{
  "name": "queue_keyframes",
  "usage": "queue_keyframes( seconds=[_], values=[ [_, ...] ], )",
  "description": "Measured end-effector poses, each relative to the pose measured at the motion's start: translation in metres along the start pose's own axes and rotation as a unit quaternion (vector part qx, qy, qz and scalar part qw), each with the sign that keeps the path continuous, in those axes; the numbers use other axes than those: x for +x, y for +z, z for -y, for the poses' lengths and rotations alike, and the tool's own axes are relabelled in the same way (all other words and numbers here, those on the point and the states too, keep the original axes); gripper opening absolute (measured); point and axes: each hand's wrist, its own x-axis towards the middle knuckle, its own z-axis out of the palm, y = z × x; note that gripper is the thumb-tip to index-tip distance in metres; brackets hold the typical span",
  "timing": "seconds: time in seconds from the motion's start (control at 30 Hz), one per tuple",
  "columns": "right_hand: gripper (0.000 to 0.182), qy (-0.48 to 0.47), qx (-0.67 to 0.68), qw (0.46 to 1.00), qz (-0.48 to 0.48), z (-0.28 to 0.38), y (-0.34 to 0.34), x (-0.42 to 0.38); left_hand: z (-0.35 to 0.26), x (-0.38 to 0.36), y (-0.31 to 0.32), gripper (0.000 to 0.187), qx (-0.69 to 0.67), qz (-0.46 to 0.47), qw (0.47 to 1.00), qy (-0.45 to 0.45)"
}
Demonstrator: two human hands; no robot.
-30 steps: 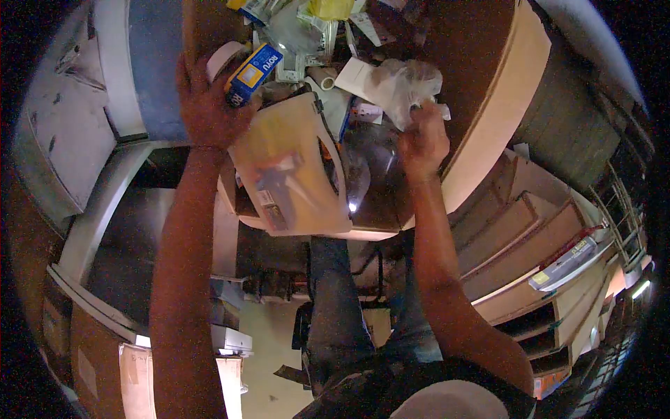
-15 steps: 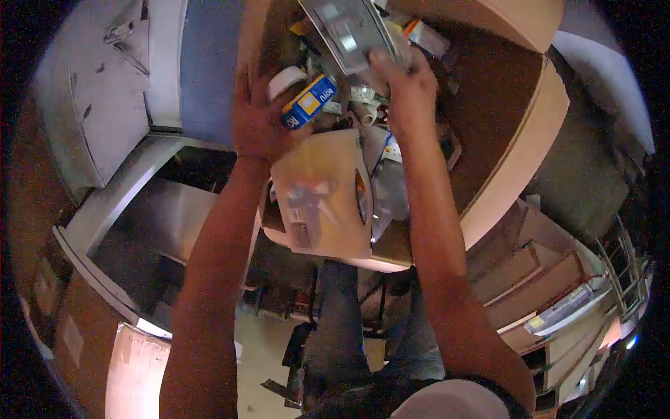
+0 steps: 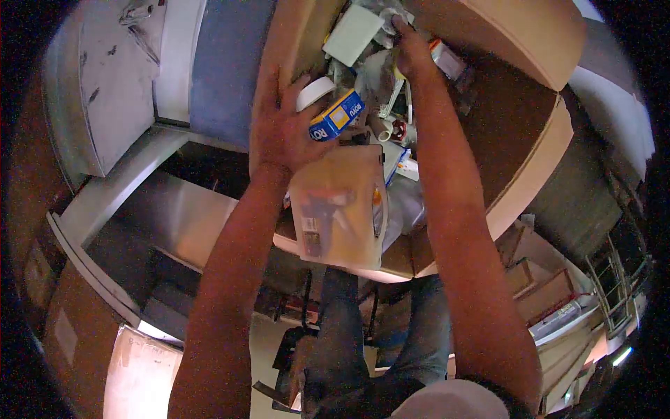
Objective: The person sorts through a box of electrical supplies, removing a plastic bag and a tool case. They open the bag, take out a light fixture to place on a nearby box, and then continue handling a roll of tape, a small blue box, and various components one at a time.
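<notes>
The blue-and-yellow box (image 3: 337, 116) sat inside the large carton (image 3: 513, 115), against the spread left hand (image 3: 285, 133), beside a white round piece (image 3: 315, 93). The right hand (image 3: 413, 56) reached near a white slab (image 3: 354, 35), its grip unclear. A translucent case (image 3: 338, 216) stood at the near rim.

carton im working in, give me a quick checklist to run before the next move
- Carton top open: ok
- Blue-and-yellow box in view: ok, beside the left hand
- Left hand's grip on that box: cannot tell
- Right hand clear of the loose plastic: not ok, it reaches in among it
- Translucent case clear of the carton's near edge: not ok, it overlaps it
- Carton bottom under the pile: cannot tell, hidden
</notes>
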Motion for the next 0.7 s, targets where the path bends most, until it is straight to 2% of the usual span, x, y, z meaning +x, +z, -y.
queue_keyframes(
  seconds=[0.1, 0.33, 0.4, 0.43, 0.5, 0.53, 0.57, 0.63, 0.7],
  values=[
    [0.044, -0.005, 0.074, 0.997, 0.016, 0.018, 0.032, -0.050, 0.000, -0.001, 0.001, 0.060, -0.005, 0.010, 1.000, 0.001],
    [0.048, 0.000, 0.116, 0.991, 0.061, -0.013, -0.002, -0.018, -0.001, -0.002, 0.006, 0.062, -0.015, -0.008, 1.000, -0.004],
    [0.046, 0.057, 0.030, 0.998, 0.009, -0.012, -0.006, -0.011, -0.003, -0.002, 0.006, 0.062, -0.008, -0.012, 1.000, -0.003],
    [0.046, 0.056, 0.030, 0.998, 0.008, -0.004, 0.001, -0.020, -0.003, -0.002, 0.005, 0.063, -0.007, -0.006, 1.000, -0.006],
    [0.044, -0.031, -0.234, 0.971, -0.042, 0.018, 0.021, -0.047, -0.003, -0.002, 0.005, 0.064, -0.007, 0.000, 1.000, -0.008],
    [0.044, -0.032, -0.234, 0.971, -0.042, 0.015, 0.016, -0.040, -0.002, -0.002, 0.005, 0.064, -0.008, -0.007, 1.000, -0.005],
    [0.044, -0.182, -0.462, 0.867, -0.045, 0.013, 0.013, -0.031, -0.002, -0.002, 0.006, 0.065, -0.010, -0.014, 1.000, -0.001],
    [0.044, -0.315, -0.651, 0.689, -0.044, 0.007, 0.009, -0.023, 0.000, -0.003, 0.010, 0.065, -0.010, -0.016, 1.000, -0.006],
    [0.027, -0.366, -0.551, 0.737, -0.140, 0.015, 0.030, -0.036, 0.001, -0.005, 0.012, 0.066, -0.011, -0.015, 1.000, -0.010]
  ],
)
